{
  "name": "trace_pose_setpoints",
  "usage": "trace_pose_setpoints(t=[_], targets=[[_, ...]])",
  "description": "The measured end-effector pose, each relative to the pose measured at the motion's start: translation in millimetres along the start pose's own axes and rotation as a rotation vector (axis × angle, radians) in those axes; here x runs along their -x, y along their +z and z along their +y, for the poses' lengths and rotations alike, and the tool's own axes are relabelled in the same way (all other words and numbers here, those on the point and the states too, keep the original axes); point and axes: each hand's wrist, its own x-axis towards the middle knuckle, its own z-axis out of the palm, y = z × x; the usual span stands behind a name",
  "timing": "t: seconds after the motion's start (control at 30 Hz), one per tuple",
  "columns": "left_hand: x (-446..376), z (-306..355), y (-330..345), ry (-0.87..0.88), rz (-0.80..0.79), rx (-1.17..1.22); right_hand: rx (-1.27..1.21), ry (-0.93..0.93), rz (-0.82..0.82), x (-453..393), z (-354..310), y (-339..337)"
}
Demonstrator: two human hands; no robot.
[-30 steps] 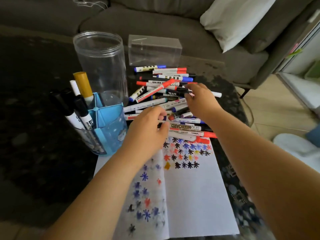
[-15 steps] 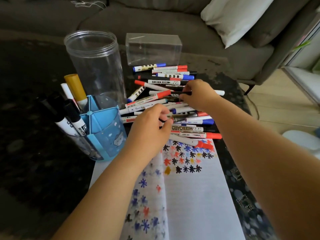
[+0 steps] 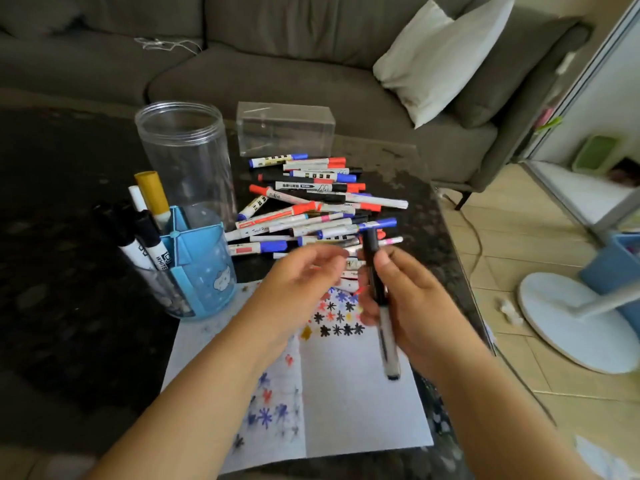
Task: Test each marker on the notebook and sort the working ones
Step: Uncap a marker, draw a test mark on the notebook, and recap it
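Lifted off the marker pile since earlier, both hands; dark counter, grey sofa behind; right hand clamped on a black-capped marker above the notebook; left hand loosely spread, holding nothing.

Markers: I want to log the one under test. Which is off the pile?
The black-capped marker, held upright by the right hand above the notebook; the rest lie in the pile or stand in the blue holder.

Both forearms bare to frame edge; left hand, right hand ungloved.
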Motion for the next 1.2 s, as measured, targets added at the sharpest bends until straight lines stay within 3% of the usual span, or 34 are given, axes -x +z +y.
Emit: trace_pose_setpoints(t=[0.13, 0.33, 0.47, 0.67, 0.73, 0.87, 0.97, 1.1, 1.2], targets=[[12, -6, 15, -0.141, -0.255, 0.265, -0.347, 0.275, -0.122, 22, 19, 0], [15, -5, 17, -0.191, -0.363, 0.597, -0.632, 0.337, -0.312, 18, 27, 1], [12, -5, 18, -0.153, -0.235, 0.559, -0.212, 0.215, -0.163, 16, 26, 5], [4, -17, 22, -0.160, 0.054, 0.396, 0.889, -0.229, 0.082, 13, 43, 7], [1, -18, 16, -0.168, 0.139, 0.389, 0.966, -0.297, 0.105, 16, 50, 6], [6, -16, 9, -0.145, 0.138, 0.237, 0.794, -0.108, 0.117, 19, 41, -5], [9, -18, 5, -0.131, 0.161, 0.012, 0.342, 0.081, 0.050, 19, 31, -14], [11, -16, -1, -0.062, 0.168, -0.254, 0.090, 0.056, 0.043, 21, 26, -22], [11, -18, -3, 0.011, 0.132, -0.356, -0.136, 0.146, 0.029, 21, 26, -27]])
